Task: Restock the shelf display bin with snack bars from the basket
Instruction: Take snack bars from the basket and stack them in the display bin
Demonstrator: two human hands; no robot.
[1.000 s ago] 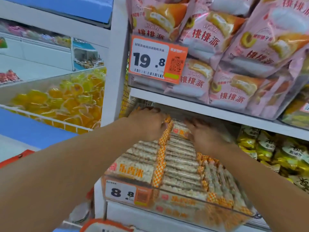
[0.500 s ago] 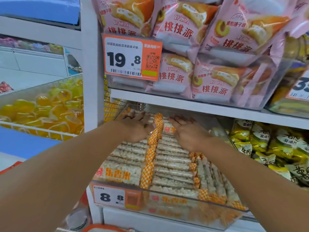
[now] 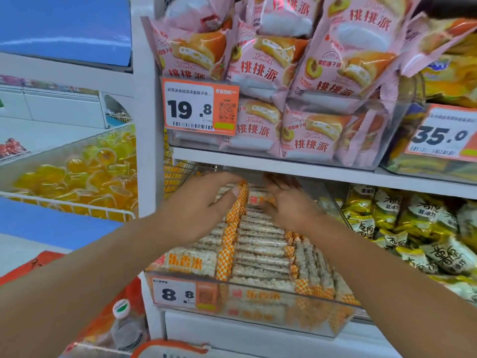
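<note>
The clear display bin (image 3: 284, 315) with an 8.8 price tag sits on the lower shelf, filled with rows of puffed-rice snack bars (image 3: 260, 250) in clear wrappers with orange checked ends. Both my hands reach to the back of the bin under the shelf above. My left hand (image 3: 196, 206) lies on the left row, fingers extended, with its thumb against the checked wrapper ends. To the right, my right hand (image 3: 287, 206) rests with fingers spread on the middle row, next to a labelled bar. An orange basket rim (image 3: 170, 348) shows at the bottom edge.
The shelf above (image 3: 296, 167) holds pink cake packs (image 3: 260, 71) behind a 19.8 tag and hangs low over my hands. Yellow snack bags (image 3: 402, 228) fill the bin to the right. A wire tray of yellow jelly cups (image 3: 77, 179) is left. A bottle (image 3: 121, 310) stands lower left.
Both hands stay at the back of the bin and have drawn slightly closer together. My view has shifted, so the shelf now sits further left and lower in the frame.
</note>
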